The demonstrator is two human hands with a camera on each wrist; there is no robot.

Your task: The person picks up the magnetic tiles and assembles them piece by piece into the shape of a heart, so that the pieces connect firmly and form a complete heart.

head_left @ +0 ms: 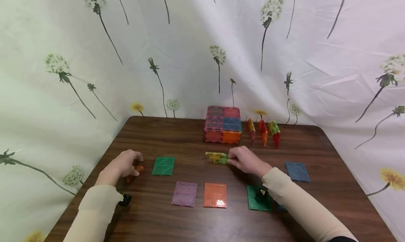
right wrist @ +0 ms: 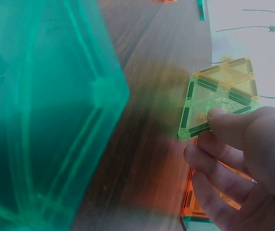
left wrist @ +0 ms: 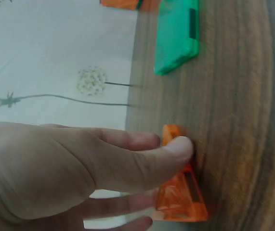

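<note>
Over the left side of the table, the left hand (head_left: 123, 164) pinches an orange tile (head_left: 139, 168). In the left wrist view its thumb lies against the orange tile's (left wrist: 179, 197) upper part, with a finger partly hidden behind. Near the middle, the right hand (head_left: 246, 160) holds a joined pair of tiles, a light green one (head_left: 223, 159) nearest the fingers and a yellow one (head_left: 214, 157) beyond. The right wrist view shows thumb and fingers pinching the light green triangular tile (right wrist: 200, 103); the yellow tile (right wrist: 233, 74) is joined along its edge.
A block of coloured tiles (head_left: 222, 124) stands at the back, with three upright tile pairs (head_left: 263, 132) right of it. Flat square tiles lie around: green (head_left: 163, 165), purple (head_left: 185, 193), orange (head_left: 215, 195), green (head_left: 257, 201) partly under the right wrist, blue (head_left: 297, 171).
</note>
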